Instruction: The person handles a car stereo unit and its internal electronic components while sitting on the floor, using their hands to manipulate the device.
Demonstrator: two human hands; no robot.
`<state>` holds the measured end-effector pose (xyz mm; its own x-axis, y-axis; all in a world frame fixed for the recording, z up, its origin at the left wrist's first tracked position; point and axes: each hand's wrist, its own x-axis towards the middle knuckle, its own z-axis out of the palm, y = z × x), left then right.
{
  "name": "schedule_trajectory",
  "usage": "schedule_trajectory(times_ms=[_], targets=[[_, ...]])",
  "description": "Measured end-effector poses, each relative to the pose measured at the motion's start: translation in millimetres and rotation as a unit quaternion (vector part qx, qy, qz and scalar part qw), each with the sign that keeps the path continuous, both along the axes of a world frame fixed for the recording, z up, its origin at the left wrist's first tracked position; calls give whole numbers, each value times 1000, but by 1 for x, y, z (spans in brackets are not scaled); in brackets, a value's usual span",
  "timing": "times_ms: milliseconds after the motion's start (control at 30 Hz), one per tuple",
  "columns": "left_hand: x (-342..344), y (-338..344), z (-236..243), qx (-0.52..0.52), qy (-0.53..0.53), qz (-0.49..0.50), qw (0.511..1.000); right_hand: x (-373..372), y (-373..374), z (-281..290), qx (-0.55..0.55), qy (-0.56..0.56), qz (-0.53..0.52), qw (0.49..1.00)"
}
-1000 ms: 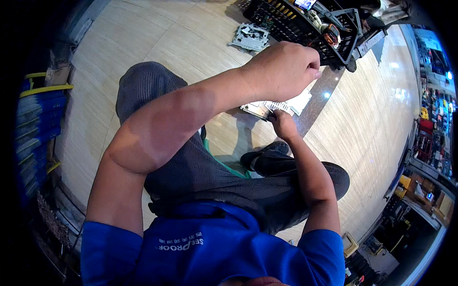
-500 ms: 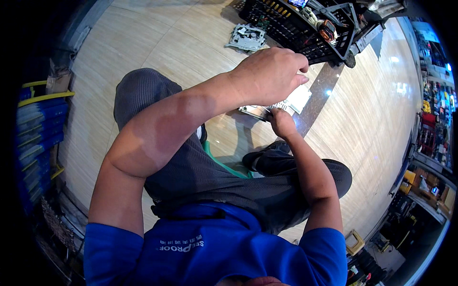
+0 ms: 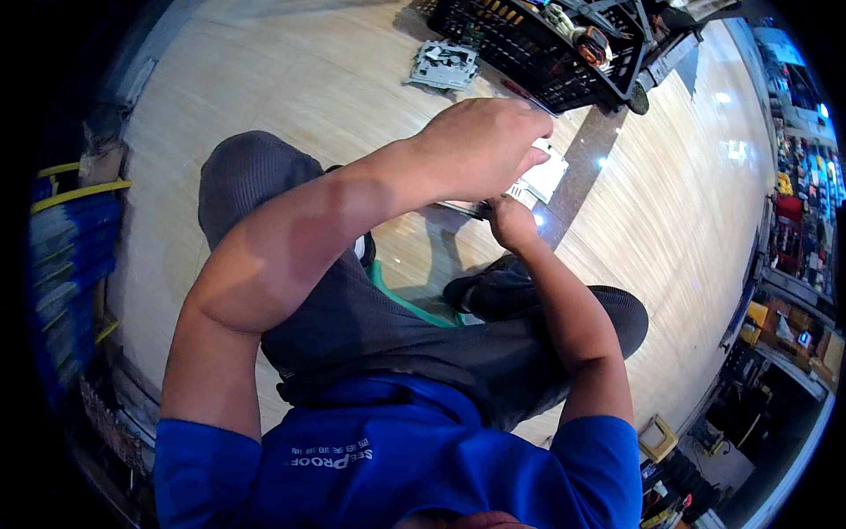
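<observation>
A flat, pale metal casing [image 3: 548, 175] with slots along one side lies low in front of me, partly behind my hands. Over it hangs my left hand [image 3: 489, 148], its thumb and fingers drawn together; anything pinched in them is hidden. My right hand [image 3: 513, 222] is closed at the casing's near edge and grips it there. Just beyond the left hand shows a slim red piece [image 3: 520, 90] beside the basket; whether it touches the hand I cannot tell.
A black plastic basket [image 3: 538, 53] with tools, cables and an orange-edged meter [image 3: 592, 46] stands ahead. Left of it, a silvery metal chassis [image 3: 442, 65] lies on the tiled floor [image 3: 291, 70]. Blue stacked bins [image 3: 75, 238] line the left, stocked shelves [image 3: 815, 203] the right. Something green [image 3: 401, 301] is below my legs.
Both hands and the casing have shifted slightly left in the picture, as has the basket. My left hand sits a little lower, and the red piece by the basket now shows.
</observation>
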<state>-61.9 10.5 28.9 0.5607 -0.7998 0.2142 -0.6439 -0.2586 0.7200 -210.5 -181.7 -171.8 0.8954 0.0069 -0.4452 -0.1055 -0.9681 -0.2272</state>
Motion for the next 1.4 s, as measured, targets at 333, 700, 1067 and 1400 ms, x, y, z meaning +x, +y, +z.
schedule_trajectory(times_ms=[333, 700, 1067, 1400], targets=[[-2, 0, 5, 71, -11, -31, 997, 1, 4, -1, -6, -6, -6, 1000], [-3, -2, 2, 110, -41, -50, 992, 4, 13, 10, -62, 39, 18, 997], [-4, -1, -4, 94, -59, -50, 993, 2, 15, 5, -87, 39, 38, 995], [-4, 0, -5, 111, -70, -53, 990, 1, 18, 7, -83, 15, 25, 996]])
